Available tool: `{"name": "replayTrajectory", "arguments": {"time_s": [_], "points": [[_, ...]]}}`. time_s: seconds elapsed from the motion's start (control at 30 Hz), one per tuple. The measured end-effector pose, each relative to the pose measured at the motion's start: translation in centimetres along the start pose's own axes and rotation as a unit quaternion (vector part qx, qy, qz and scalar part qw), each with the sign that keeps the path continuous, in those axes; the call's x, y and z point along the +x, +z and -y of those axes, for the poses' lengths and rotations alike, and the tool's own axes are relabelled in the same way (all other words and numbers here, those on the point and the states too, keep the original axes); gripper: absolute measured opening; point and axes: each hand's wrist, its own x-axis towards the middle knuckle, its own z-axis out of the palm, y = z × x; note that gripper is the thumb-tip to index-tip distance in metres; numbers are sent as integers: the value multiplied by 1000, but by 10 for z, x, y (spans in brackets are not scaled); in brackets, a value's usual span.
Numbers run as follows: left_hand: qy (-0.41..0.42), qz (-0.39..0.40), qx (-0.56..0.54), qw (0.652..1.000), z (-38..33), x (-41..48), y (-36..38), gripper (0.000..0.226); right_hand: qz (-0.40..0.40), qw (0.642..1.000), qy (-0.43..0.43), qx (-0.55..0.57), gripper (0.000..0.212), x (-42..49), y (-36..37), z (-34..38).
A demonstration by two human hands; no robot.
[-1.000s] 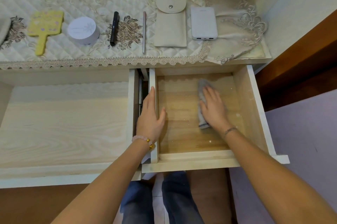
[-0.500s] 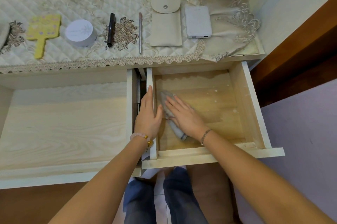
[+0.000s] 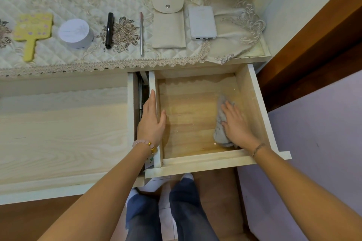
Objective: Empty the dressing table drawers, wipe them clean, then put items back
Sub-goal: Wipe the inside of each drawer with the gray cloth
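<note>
Wiping the right drawer (image 3: pixel 192 115): I am pressing the cloth (image 3: pixel 220 123) under my flat right hand (image 3: pixel 238 127) near its front right corner, left hand (image 3: pixel 151 123) straight-fingered, bracing the left wall; overlapping strokes should reach corners.

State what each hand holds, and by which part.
Nothing is gripped. Right hand presses flat on the grey cloth, over its right half; left hand rests along the drawer wall.
</note>
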Motion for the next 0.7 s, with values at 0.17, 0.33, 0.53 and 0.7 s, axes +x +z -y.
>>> {"name": "replayTrajectory", "arguments": {"time_s": [0.17,0.33,0.53,0.7], "points": [[-9,-12,5,1000,-1,-1,3,64,78,980,-182,5,55,-14,4,47],[11,-6,2,1000,4,2,2,62,202,946,-251,38,53,-12,31,106],[13,-12,1,1000,4,2,3,61,340,901,-256,81,46,-7,34,87],[10,-4,0,1000,5,2,3,61,318,909,-256,81,46,-8,33,74]]}}
